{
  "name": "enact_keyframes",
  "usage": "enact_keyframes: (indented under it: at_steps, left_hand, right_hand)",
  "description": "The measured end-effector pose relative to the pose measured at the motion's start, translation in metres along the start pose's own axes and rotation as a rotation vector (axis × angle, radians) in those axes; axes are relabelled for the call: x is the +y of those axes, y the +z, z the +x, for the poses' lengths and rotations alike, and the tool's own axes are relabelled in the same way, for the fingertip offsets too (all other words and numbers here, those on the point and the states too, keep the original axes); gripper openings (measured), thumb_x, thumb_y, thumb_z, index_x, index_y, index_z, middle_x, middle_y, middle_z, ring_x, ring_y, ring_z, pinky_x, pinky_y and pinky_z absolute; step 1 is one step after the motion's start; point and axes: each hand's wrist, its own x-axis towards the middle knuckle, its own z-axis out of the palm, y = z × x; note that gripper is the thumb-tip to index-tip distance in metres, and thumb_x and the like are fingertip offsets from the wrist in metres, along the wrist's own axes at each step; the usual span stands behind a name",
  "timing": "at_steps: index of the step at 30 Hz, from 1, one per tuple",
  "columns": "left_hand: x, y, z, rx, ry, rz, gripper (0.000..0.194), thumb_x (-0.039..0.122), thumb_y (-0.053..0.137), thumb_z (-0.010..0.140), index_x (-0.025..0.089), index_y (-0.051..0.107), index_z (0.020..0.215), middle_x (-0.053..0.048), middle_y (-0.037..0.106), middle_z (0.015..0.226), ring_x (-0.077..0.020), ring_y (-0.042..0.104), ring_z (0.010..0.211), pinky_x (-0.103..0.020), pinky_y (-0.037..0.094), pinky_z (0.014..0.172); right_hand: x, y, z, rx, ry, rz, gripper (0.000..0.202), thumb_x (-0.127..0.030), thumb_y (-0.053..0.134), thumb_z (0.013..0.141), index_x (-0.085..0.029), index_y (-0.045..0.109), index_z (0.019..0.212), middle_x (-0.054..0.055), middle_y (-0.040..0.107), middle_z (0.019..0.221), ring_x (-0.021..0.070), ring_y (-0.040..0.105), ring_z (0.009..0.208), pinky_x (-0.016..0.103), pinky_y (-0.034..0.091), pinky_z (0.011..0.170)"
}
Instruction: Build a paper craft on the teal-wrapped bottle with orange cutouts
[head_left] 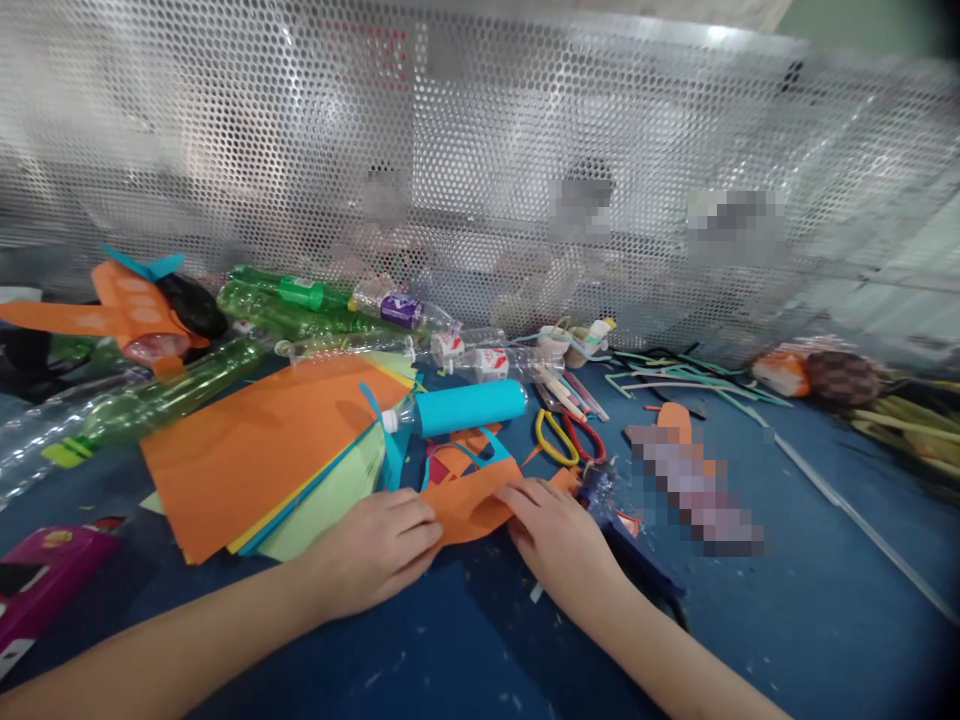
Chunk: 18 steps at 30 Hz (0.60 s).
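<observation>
An orange paper strip (474, 508) stretches between my two hands over the blue table. My left hand (382, 548) grips its left end, fingers closed together. At the right end, the fingers of my right hand (559, 528) pinch the paper; the thumb is mostly hidden. Just beyond the strip lies a plastic bottle wrapped in blue paper (472, 407), its white cap pointing left. Orange and blue paper scraps (457, 458) lie between the bottle and the strip. Scissors with yellow and red handles (559, 438) rest close to my right hand.
Stacked coloured paper (262, 440) lies left of centre. Several plastic bottles (300, 310) line a perforated metal screen (480, 150), with blurred people behind it. A dark blue glue gun (637, 555) is by my right forearm. A paper-and-bottle airplane (139, 305) stands far left, a purple case (56, 580) nearer.
</observation>
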Motion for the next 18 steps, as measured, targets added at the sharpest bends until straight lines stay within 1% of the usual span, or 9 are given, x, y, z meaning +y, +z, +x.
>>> enact_keyframes:
  at_steps: [2,4,6,7,9,12,14,18]
  left_hand:
    - [-0.0004,0.0010,0.0011,0.004,0.023,0.007,0.015,0.019,0.047,0.088,0.016,0.059,0.098,-0.005,0.063,0.088,-0.0182,0.055,0.080,-0.033,0.048,0.075]
    - [-0.0010,0.0026,0.0021,0.013,0.039,0.006,0.017,0.018,0.048,0.088,0.016,0.059,0.101,-0.005,0.063,0.090,-0.0182,0.056,0.081,-0.033,0.048,0.076]
    - [-0.0017,0.0043,0.0027,0.008,0.034,0.001,0.020,0.019,0.049,0.088,0.016,0.059,0.105,-0.006,0.064,0.092,-0.0187,0.056,0.083,-0.033,0.049,0.076]
    - [-0.0020,0.0051,0.0028,-0.004,0.018,-0.002,0.022,0.020,0.049,0.088,0.017,0.058,0.108,-0.006,0.063,0.094,-0.0192,0.056,0.085,-0.033,0.049,0.076]
    - [-0.0023,0.0058,0.0026,-0.029,-0.026,-0.007,0.025,0.023,0.050,0.088,0.018,0.058,0.111,-0.007,0.063,0.097,-0.0203,0.056,0.087,-0.034,0.049,0.075]
    - [-0.0019,0.0046,0.0029,-0.031,-0.057,-0.020,0.023,0.023,0.049,0.088,0.018,0.060,0.107,-0.008,0.062,0.096,-0.0202,0.056,0.087,-0.034,0.049,0.074]
    - [-0.0016,0.0026,0.0041,-0.009,-0.062,-0.034,0.020,0.020,0.048,0.088,0.017,0.062,0.101,-0.007,0.062,0.091,-0.0191,0.056,0.084,-0.032,0.048,0.072]
    - [-0.0019,-0.0012,0.0072,0.006,-0.077,-0.079,0.017,0.019,0.048,0.088,0.016,0.063,0.096,-0.007,0.062,0.088,-0.0183,0.055,0.081,-0.031,0.047,0.070]
  right_hand:
    - [0.0005,0.0020,-0.0004,0.039,-0.021,-0.003,0.031,-0.004,0.054,0.076,-0.018,0.062,0.102,0.007,0.064,0.099,0.0228,0.058,0.092,0.040,0.045,0.089]
    - [0.0008,0.0034,-0.0013,0.069,-0.036,0.001,0.032,-0.005,0.055,0.075,-0.018,0.062,0.104,0.006,0.065,0.101,0.0222,0.058,0.095,0.043,0.039,0.097]
    - [0.0006,0.0039,-0.0025,0.083,-0.035,-0.004,0.031,-0.006,0.056,0.076,-0.018,0.063,0.103,0.005,0.066,0.101,0.0219,0.059,0.094,0.045,0.034,0.101]
    - [0.0002,0.0038,-0.0032,0.084,-0.032,-0.011,0.030,-0.007,0.057,0.076,-0.018,0.063,0.103,0.005,0.066,0.100,0.0220,0.059,0.093,0.046,0.034,0.101]
    - [-0.0012,0.0027,-0.0048,0.080,-0.025,-0.032,0.028,-0.009,0.058,0.077,-0.018,0.064,0.103,0.005,0.066,0.100,0.0228,0.059,0.091,0.045,0.039,0.096]
    - [-0.0040,-0.0003,-0.0067,0.048,-0.001,-0.062,0.027,-0.012,0.058,0.078,-0.019,0.063,0.104,0.006,0.065,0.099,0.0246,0.058,0.089,0.041,0.046,0.081]
    - [-0.0049,-0.0024,-0.0070,0.027,0.024,-0.067,0.026,-0.014,0.057,0.080,-0.019,0.063,0.105,0.006,0.064,0.098,0.0252,0.057,0.088,0.041,0.047,0.076]
    - [-0.0032,-0.0035,-0.0062,0.022,0.038,-0.038,0.024,-0.014,0.057,0.080,-0.020,0.063,0.103,0.006,0.063,0.096,0.0248,0.055,0.088,0.039,0.045,0.075]
